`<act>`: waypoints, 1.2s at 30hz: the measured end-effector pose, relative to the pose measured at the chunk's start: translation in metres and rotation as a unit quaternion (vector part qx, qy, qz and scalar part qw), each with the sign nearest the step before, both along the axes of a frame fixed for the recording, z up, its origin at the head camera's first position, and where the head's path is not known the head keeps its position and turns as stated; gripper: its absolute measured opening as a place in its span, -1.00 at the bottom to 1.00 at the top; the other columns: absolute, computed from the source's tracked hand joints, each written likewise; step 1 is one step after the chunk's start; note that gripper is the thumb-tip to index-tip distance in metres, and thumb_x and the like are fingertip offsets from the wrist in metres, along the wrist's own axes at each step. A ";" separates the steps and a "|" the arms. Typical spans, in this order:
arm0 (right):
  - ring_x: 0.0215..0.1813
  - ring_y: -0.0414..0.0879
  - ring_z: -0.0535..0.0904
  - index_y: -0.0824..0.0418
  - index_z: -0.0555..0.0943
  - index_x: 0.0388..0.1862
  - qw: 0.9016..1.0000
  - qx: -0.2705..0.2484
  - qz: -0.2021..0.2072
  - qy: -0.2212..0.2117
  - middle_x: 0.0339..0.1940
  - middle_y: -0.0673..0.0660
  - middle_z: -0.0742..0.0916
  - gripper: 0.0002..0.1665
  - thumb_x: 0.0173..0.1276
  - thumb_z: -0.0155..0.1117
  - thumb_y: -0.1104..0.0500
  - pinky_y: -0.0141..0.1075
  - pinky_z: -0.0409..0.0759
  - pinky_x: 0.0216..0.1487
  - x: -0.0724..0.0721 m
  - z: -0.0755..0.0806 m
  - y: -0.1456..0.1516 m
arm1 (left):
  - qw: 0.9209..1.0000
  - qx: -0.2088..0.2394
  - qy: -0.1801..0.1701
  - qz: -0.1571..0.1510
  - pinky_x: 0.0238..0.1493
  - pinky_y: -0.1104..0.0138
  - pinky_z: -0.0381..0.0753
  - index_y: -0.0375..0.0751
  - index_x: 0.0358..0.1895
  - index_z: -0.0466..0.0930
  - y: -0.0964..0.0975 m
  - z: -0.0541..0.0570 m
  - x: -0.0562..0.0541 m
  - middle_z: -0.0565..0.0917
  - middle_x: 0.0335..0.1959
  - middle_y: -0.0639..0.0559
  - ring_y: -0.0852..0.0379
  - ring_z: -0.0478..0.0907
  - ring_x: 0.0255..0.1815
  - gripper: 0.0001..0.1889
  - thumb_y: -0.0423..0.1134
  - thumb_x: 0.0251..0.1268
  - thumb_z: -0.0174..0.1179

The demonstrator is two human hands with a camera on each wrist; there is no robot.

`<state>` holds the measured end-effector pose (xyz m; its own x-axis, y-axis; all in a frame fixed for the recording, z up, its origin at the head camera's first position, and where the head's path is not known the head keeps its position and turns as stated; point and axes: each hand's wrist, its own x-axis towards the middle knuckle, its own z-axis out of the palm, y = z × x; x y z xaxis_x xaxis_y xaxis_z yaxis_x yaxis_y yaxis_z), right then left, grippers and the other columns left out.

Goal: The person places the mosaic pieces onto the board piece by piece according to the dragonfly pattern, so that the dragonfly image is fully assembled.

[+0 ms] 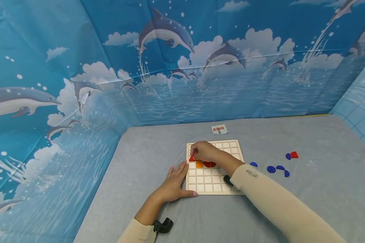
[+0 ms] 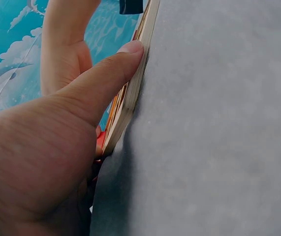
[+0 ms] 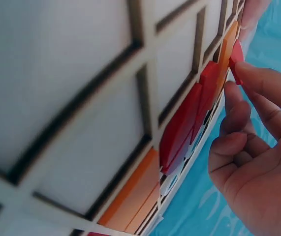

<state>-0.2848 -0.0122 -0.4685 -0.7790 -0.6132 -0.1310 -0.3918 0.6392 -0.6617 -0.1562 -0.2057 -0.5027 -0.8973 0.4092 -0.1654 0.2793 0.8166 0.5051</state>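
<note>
A wooden grid board (image 1: 200, 179) lies on the grey cloth. Over its upper left part, my right hand (image 1: 205, 151) pinches a small red piece (image 3: 236, 61) between thumb and fingertips. The red piece is tilted at the end cell, beside an orange piece (image 3: 227, 45). Below that hand, an orange square (image 1: 199, 164) and red rounded pieces (image 1: 209, 164) sit in the cells; my right forearm hides part of the board. My left hand (image 1: 173, 185) rests spread along the left edge, its thumb (image 2: 125, 54) on the near corner.
To the right of the board lie several blue rounded pieces (image 1: 271, 169) and, farther back, a red piece (image 1: 294, 154) touching a blue one. A small printed card (image 1: 219, 129) with a grid pattern lies beyond the board. A dolphin-print curtain (image 1: 176, 98) stands behind the table.
</note>
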 end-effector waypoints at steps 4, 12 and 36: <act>-0.32 -0.14 0.51 0.10 0.73 -0.33 0.999 0.028 0.007 0.025 -0.42 0.00 0.67 -0.90 0.30 0.37 0.31 -0.32 0.51 -0.23 -0.001 -0.001 -0.002 | 1.000 -0.001 0.001 0.000 0.67 -0.08 -0.34 -0.17 0.66 -0.11 0.000 0.000 0.000 -0.12 0.71 0.00 0.08 -0.24 0.73 0.23 0.36 0.08 0.38; -0.36 -0.13 0.49 0.08 0.72 -0.36 0.999 0.034 0.000 0.032 -0.46 0.01 0.64 -0.89 0.28 0.40 0.30 -0.33 0.49 -0.28 -0.002 -0.002 -0.002 | 1.000 0.000 0.004 0.000 0.67 -0.09 -0.33 -0.16 0.65 -0.09 0.000 -0.001 -0.001 -0.12 0.71 0.03 0.08 -0.21 0.73 0.24 0.38 0.06 0.39; -0.19 -0.03 0.57 0.15 0.70 0.06 0.992 -0.112 -0.064 -0.006 -0.18 0.08 0.70 -0.75 0.47 0.30 0.14 -0.24 0.59 -0.16 0.002 0.031 0.065 | 1.000 -0.007 0.000 0.010 0.66 -0.10 -0.31 -0.15 0.66 -0.10 0.001 -0.003 -0.001 -0.11 0.71 0.03 0.07 -0.21 0.73 0.27 0.42 0.02 0.38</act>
<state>-0.2828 0.0527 -0.4380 -0.8512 -0.5247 -0.0129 -0.3086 0.5201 -0.7964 -0.1569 -0.2046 -0.5056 -0.9057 0.3884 -0.1700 0.2628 0.8289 0.4938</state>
